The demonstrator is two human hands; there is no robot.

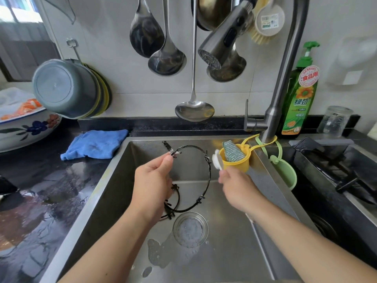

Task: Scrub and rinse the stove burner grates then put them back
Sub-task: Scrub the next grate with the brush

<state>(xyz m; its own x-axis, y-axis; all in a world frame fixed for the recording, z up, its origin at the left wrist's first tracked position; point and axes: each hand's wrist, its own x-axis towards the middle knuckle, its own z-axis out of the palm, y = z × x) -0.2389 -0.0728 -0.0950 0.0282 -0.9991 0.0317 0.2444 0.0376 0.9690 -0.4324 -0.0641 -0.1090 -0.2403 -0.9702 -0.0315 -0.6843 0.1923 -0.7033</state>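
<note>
A thin black ring-shaped burner grate (208,174) with small prongs stands tilted over the steel sink (114,180). My left hand (153,184) pinches its upper left prong, where a little white foam clings. A second black grate (173,203) lies partly hidden behind that hand near the sink floor. My right hand (238,186) grips the handle of a small white brush (216,161), whose head points up close to the right side of the ring. The faucet spray head (222,45) hangs above; no water runs.
A yellow caddy (238,160) with a green scouring pad and a green cup (285,172) hang at the sink's right rim. Green dish soap (297,99) stands behind the faucet. A blue cloth (95,144) lies on the wet black counter; ladles hang above. The stove (336,170) is at right.
</note>
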